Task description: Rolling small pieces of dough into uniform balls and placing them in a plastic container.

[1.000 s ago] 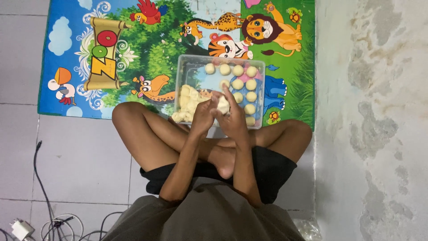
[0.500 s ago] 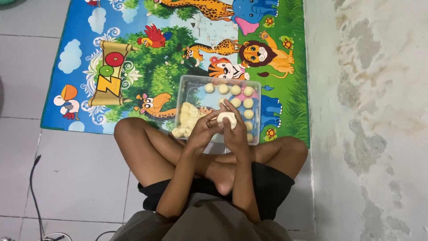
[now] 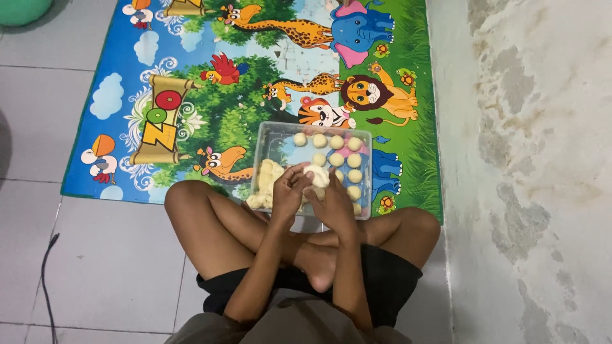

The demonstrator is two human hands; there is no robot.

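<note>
Person sits cross-legged on a tiled floor (image 3: 95, 255), looking straight down at their own lap. Both hands are up over the near edge of a clear plastic tray (image 3: 271, 137) that sits on a bright animal-print mat (image 3: 210, 108). The left hand (image 3: 288, 194) and right hand (image 3: 333, 202) are pressed close together with a pale dough lump (image 3: 317, 176) caught between them — fingers of both curl around it, so both hands are closed on the same piece, held just above the tray's front rim. The left hand's fingertips sit on top of the lump, the right hand cups it from the side and below. Inside the tray, the right half holds small dough balls (image 3: 336, 159) in rough rows, each roundish and set just beside the next, some touching. The left half has a bigger dough mass (image 3: 264, 181), unshaped, lying against the near left corner and partly hidden by the left hand. The tray is right in front of the crossed shins, nearly touching the knees. A rough plaster wall (image 3: 529, 159) runs down the right side, and a dark cable (image 3: 46, 280) trails along the floor at bottom left — well apart from everything else.
</note>
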